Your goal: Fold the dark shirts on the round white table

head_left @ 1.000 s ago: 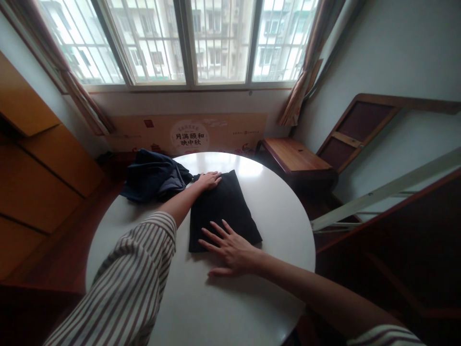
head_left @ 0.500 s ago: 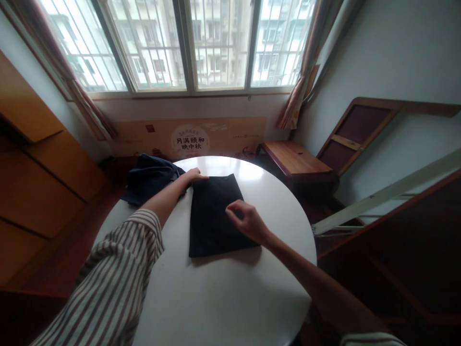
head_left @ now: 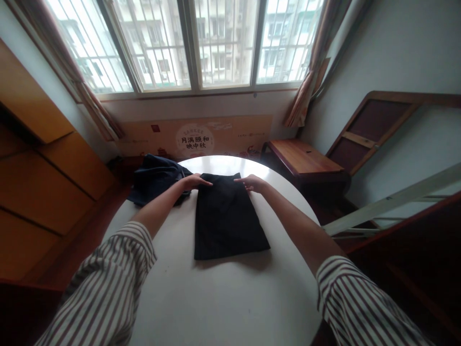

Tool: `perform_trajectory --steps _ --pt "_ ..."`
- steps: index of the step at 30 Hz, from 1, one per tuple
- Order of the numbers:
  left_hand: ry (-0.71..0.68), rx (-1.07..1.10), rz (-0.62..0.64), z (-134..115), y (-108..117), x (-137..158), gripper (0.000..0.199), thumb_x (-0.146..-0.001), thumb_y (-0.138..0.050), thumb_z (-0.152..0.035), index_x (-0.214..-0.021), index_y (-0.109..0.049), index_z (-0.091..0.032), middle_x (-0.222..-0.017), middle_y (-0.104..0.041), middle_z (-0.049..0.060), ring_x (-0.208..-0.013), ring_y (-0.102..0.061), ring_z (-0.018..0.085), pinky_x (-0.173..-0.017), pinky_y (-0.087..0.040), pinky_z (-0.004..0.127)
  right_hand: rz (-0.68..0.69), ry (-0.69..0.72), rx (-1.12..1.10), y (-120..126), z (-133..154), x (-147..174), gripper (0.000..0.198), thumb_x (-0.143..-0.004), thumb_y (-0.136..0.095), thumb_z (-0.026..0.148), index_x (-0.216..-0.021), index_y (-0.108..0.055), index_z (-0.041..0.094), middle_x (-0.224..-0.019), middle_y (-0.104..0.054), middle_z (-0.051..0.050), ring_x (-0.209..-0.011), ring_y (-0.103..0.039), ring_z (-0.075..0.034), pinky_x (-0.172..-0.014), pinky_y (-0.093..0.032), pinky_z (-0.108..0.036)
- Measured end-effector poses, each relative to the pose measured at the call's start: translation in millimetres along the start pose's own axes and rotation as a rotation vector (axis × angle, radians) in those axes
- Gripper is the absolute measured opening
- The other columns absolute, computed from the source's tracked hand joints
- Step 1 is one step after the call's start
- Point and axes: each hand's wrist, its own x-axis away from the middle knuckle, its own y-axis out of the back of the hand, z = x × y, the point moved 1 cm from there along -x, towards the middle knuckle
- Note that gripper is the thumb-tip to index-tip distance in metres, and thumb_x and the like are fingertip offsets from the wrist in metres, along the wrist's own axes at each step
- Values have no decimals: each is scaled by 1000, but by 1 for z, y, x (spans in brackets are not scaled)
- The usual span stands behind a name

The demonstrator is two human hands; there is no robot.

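Note:
A black skirt (head_left: 230,221), narrower at its far edge and wider at the near one, lies flat on a round white table (head_left: 194,302). My left hand (head_left: 194,181) grips its far left corner, with the thumb on top of the cloth and the other fingers hidden beneath or behind. At the far right corner, my right hand (head_left: 252,183) pinches the cloth between thumb and fingers. A dark navy garment (head_left: 156,178) lies bunched on the table's far left, just beyond my left forearm.
Behind the table, a printed cardboard panel (head_left: 230,137) leans under the barred window (head_left: 226,43). A low wooden stand (head_left: 306,156) is at the back right, near a wooden frame (head_left: 372,127) against the wall. Yellow-brown cabinets (head_left: 43,168) line the left side.
My right hand has moved from above the skirt's middle right to its far right corner and taken hold there. My left hand keeps the far left corner. The view has shifted slightly.

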Motion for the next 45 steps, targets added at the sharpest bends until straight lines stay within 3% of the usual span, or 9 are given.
perform_trajectory --steps 4,8,17,20,28,32,39,41,45 --pt "13 284 -1 2 -3 4 41 -53 -92 -28 -87 -75 -12 -99 -76 14 -94 -72 27 -86 -59 38 38 75 -55 -10 13 -5 35 -65 -89 31 -76 -62 12 -52 -58 -1 -53 -59 -16 -51 -52 -27" --pt "-304 371 -202 -31 6 7 46 -53 -92 -33 -90 -74 -12 -91 -76 10 -91 -72 27 -90 -57 42 -3 278 -169 -4 43 2 33 -69 -84 27 -91 -66 11 -72 -69 -5 -71 -67 -18 -68 -57 -29" --pt "-991 -156 -713 -165 34 90 35 -74 -80 -32 -103 -73 -13 -92 -74 1 -100 -68 21 -91 -54 33 -189 1067 -61 45 133 77 35 -76 -79 37 -102 -68 16 -100 -70 -2 -103 -66 -20 -89 -54 -40" --pt "-1060 -334 -659 -136 11 149 30 -81 -73 -29 -110 -74 -22 -106 -75 1 -104 -69 22 -98 -53 37 -154 1085 143 48 104 126 28 -80 -75 38 -100 -71 17 -97 -72 -3 -100 -68 -22 -93 -53 -45" --pt "-918 -687 79 57 -88 287 65 -93 -37 -8 -150 -36 -40 -134 -61 2 -122 -61 19 -103 -54 37 393 1030 800 4 -97 247 46 -93 -39 8 -124 -67 28 -123 -70 -6 -120 -62 -20 -111 -44 -47" --pt "-943 -772 106 82 -104 324 68 -93 -53 -20 -155 -28 -34 -134 -61 9 -125 -59 25 -101 -55 43 440 1062 844 -1 -140 277 55 -85 -45 6 -135 -57 25 -137 -60 -11 -135 -49 -25 -115 -37 -52" --pt "-796 -616 -107 23 -71 248 28 -99 -46 -26 -95 -73 -17 -92 -76 10 -85 -73 19 -80 -58 29 295 1134 679 -23 -75 239 37 -89 -43 9 -120 -63 15 -113 -71 -14 -107 -66 -22 -92 -56 -40" --pt "-729 -662 -196 7 -66 197 35 -101 -43 -34 -102 -72 -16 -104 -75 11 -97 -71 21 -92 -54 32 327 1086 774 -49 -58 216 35 -96 -45 19 -125 -62 14 -123 -67 -15 -115 -63 -23 -98 -52 -40" --pt "-610 -818 30 -3 -85 109 48 -103 -34 -41 -142 -51 -20 -151 -46 9 -141 -39 25 -116 -32 43 470 1014 1001 -103 -54 197 59 -97 -49 52 -144 -49 17 -150 -46 -17 -139 -40 -33 -116 -26 -57"
